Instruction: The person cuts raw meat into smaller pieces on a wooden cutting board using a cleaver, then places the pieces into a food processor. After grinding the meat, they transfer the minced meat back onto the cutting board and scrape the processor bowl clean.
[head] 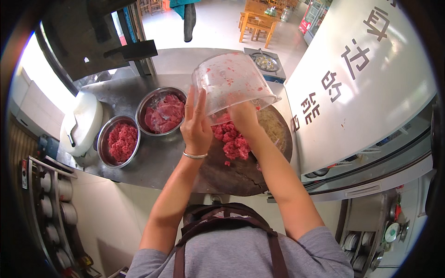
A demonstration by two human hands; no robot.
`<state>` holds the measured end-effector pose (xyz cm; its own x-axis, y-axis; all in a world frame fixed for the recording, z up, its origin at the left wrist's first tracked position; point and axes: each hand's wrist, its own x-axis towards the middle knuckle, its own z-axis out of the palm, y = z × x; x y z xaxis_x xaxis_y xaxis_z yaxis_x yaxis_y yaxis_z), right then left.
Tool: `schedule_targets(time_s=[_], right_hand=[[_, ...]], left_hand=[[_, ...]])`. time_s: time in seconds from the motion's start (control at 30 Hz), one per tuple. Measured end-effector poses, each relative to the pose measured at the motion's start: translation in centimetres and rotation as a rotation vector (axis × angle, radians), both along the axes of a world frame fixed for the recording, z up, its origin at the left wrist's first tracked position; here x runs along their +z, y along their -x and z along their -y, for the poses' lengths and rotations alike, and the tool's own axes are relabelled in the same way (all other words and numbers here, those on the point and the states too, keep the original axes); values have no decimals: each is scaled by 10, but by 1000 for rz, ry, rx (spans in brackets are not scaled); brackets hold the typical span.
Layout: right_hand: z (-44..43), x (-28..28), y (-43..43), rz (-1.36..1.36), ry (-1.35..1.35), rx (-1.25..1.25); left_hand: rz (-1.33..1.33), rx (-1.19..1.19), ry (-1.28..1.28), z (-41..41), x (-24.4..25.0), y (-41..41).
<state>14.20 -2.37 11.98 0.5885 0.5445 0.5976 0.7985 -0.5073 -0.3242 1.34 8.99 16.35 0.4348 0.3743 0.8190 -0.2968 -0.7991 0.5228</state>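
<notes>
A clear plastic container (231, 80), smeared inside with bits of meat, is tilted over a round wooden chopping block (229, 177). My left hand (198, 121), with a bangle at the wrist, supports the container's left side, fingers spread along its wall. My right hand (243, 116) reaches in at the container's open mouth; its fingertips are hidden, so what they hold does not show. Ground red meat (234, 144) lies in a heap on the block below. Beside the heap, a pale minced food (273, 128) covers the block's right part.
To the left stand a steel bowl of meat pieces (165, 113) and a steel bowl of ground meat (122, 142). A knife (71, 128) lies on a thick white cutting board (88, 107). A cleaver (139, 50) is at the upper left. A white lettered panel (361, 76) borders the right side.
</notes>
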Motion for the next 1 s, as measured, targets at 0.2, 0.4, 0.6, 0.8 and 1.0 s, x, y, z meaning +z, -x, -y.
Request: schedule_targets(time_s=[0.2,0.4,0.6,0.8,1.0], right_hand=[[45,1,37,96,49,-11],[49,-22,48,-89,279,24],[51,77,96,-254,-369,-2],[58,-8,68,-156,-27,-157],[21,3,79,-45,74,-176]], left_hand=[[-4,101,-70,-18,-9,4],[24,162,-91,-24,-2,4],[-127,-80,991,-72,20,70],[-318,-41,1377,-118,-26,206],[-575,79,1632,-125,-59,272]])
